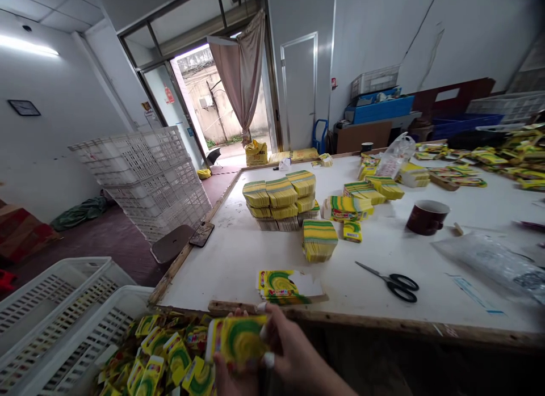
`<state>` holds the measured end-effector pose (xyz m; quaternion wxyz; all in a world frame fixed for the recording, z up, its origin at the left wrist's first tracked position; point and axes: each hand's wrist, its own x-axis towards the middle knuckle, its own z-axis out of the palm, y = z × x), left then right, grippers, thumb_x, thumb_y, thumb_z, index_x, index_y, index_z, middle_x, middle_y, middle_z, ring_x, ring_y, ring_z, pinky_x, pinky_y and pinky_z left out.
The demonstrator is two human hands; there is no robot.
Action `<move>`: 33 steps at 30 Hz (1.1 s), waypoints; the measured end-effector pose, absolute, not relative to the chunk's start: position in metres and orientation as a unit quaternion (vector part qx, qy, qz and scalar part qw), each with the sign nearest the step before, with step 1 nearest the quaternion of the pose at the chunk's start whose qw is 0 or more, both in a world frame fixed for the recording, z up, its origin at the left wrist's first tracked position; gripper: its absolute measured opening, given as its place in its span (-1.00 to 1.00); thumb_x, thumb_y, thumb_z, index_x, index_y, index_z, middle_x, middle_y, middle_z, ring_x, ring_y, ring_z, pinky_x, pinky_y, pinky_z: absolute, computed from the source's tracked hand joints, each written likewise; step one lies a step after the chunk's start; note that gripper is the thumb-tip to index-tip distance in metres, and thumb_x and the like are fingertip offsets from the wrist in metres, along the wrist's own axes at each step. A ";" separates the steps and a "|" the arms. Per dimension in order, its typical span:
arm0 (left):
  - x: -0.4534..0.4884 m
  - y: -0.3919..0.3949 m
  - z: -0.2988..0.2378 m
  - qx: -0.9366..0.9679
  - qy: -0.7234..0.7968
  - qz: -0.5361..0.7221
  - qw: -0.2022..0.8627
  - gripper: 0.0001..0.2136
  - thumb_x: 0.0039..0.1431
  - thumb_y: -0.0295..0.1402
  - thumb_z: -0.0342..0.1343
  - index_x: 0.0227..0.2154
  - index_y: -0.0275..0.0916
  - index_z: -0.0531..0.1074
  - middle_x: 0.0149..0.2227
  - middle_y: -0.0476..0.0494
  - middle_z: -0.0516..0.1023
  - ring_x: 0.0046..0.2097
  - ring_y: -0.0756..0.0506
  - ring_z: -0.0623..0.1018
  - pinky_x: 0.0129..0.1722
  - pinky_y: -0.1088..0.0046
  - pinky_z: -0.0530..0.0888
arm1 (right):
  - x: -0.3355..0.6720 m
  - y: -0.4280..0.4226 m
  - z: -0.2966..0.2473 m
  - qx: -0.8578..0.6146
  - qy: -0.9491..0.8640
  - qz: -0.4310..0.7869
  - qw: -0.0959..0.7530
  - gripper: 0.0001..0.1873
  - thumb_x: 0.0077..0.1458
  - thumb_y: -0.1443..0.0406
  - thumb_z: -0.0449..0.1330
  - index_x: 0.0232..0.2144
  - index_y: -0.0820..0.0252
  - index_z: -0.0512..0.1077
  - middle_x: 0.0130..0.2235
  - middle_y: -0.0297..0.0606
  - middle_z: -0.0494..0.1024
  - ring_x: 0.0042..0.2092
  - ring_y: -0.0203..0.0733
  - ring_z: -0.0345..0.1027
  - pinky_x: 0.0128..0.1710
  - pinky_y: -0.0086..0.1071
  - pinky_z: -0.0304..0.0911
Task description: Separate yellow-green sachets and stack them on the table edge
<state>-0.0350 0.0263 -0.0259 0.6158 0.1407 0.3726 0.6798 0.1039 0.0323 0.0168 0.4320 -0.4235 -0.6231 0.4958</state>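
A small yellow and green printed box [239, 342] is held up in front of the table's wooden edge, slightly blurred. My left hand [230, 379] grips it from below and behind, thumb across its lower front. At its right end, my right hand [293, 345] closes its fingers on the box; white coverings show on some fingertips. Just beyond, on the table, lies a small pile of flat cartons [279, 285] in the same print. Below and left of my hands, a white crate [108, 328] holds many similar boxes [149, 373].
Black-handled scissors [395, 283] lie open on the white table [366, 302]. Stacked bundles of cartons [279, 200] stand farther back, with a single bundle [319, 240] nearer. A brown mug [427, 217], a phone [201, 234] and a clear plastic bag [489, 260] also rest there. Tall white crates [145, 175] stand left.
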 end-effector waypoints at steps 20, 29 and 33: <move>-0.062 0.024 0.008 0.336 0.515 0.624 0.482 -0.42 -0.18 0.13 0.24 -0.18 -0.21 0.49 -0.14 -0.23 0.62 -0.07 -0.27 0.57 -0.08 0.28 0.51 | 0.129 0.026 0.029 -0.482 -0.703 0.307 0.424 -0.72 0.04 0.46 0.07 -0.37 0.15 0.57 -0.38 -0.23 0.55 -0.29 -0.15 0.37 -0.24 -0.33 0.26; -0.054 0.014 -0.005 0.603 0.527 0.400 0.446 -0.33 -0.31 -0.03 0.32 -0.09 -0.26 0.38 -0.11 -0.32 0.58 -0.07 -0.34 0.54 -0.01 0.22 0.43 | 0.114 0.015 0.025 -0.401 -0.793 0.229 0.398 -0.55 0.05 0.28 0.20 0.04 -0.04 0.37 0.07 -0.19 0.45 0.18 0.02 0.17 0.28 0.03 -0.28; -0.036 0.008 -0.009 0.568 0.593 0.429 0.378 -0.20 -0.39 -0.19 0.38 0.02 -0.26 0.23 -0.09 -0.36 0.54 -0.08 -0.36 0.54 -0.08 0.25 0.46 | 0.111 0.019 0.010 -0.483 -0.601 0.407 0.490 -0.32 0.04 0.23 0.10 0.21 0.27 0.11 0.24 0.07 0.19 0.27 0.14 0.01 0.23 0.02 -0.04</move>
